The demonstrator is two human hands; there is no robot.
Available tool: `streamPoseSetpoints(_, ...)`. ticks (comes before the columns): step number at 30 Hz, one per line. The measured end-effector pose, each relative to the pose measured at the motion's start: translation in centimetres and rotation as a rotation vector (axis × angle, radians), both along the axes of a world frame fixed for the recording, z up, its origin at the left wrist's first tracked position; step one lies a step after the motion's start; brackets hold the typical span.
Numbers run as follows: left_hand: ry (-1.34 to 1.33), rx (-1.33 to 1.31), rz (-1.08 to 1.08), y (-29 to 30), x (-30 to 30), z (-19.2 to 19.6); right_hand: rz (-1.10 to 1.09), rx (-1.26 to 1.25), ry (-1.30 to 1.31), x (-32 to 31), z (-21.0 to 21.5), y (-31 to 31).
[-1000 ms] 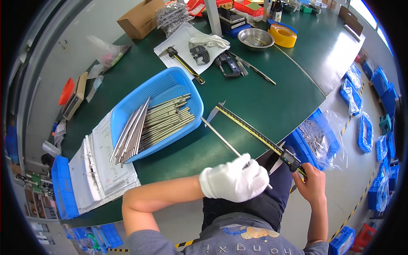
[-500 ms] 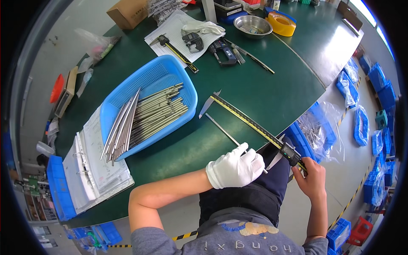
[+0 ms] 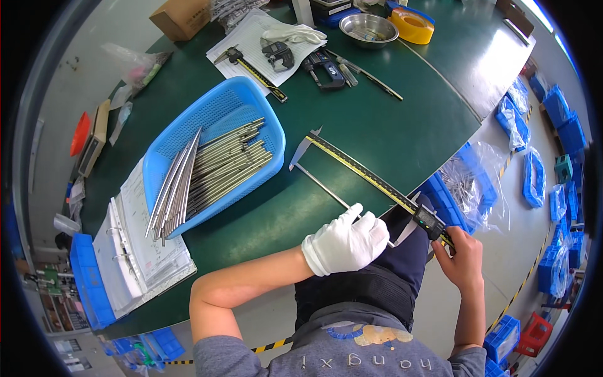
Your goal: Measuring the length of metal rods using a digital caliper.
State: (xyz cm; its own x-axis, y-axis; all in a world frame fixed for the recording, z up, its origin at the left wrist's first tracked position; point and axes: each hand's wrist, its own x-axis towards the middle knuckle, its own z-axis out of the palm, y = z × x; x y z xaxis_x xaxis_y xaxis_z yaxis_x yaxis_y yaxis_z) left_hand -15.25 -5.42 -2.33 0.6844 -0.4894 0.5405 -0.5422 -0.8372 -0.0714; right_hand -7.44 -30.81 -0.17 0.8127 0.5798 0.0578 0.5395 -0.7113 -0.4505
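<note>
A thin metal rod (image 3: 326,191) lies slanted over the near edge of the green desk (image 3: 389,125), its far end at the fixed jaw of a long digital caliper (image 3: 370,179) and its near end under the left hand (image 3: 345,245). That hand wears a white glove and is curled around the rod's near end, fingers folded over it. The right hand (image 3: 461,257) is bare and grips the caliper's sliding head with its display, thumb up by the slider, just beside the gloved hand.

Both forearms come in from the lower edge, the left one bent across the person's lap, the right one rising straight up to the caliper.

On the desk to the left sits a blue basket (image 3: 213,125) full of similar rods, with an open binder (image 3: 135,251) beside it. Further back lie more calipers on paper, a steel bowl (image 3: 367,28) and a yellow tape roll (image 3: 411,25). Blue bins with bagged parts stand on the floor to the right.
</note>
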Motion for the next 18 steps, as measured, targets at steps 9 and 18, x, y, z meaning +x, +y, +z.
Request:
streamPoseSetpoints(9,0.040,0.003,0.005,0.1,0.5,0.3,-0.004,-0.017,-0.023,-0.2,0.3,0.2)
streamPoseSetpoints(18,0.240,-0.023,0.041,0.4,0.6,1.5,0.020,0.031,-0.006,-0.8,-0.1,-0.1)
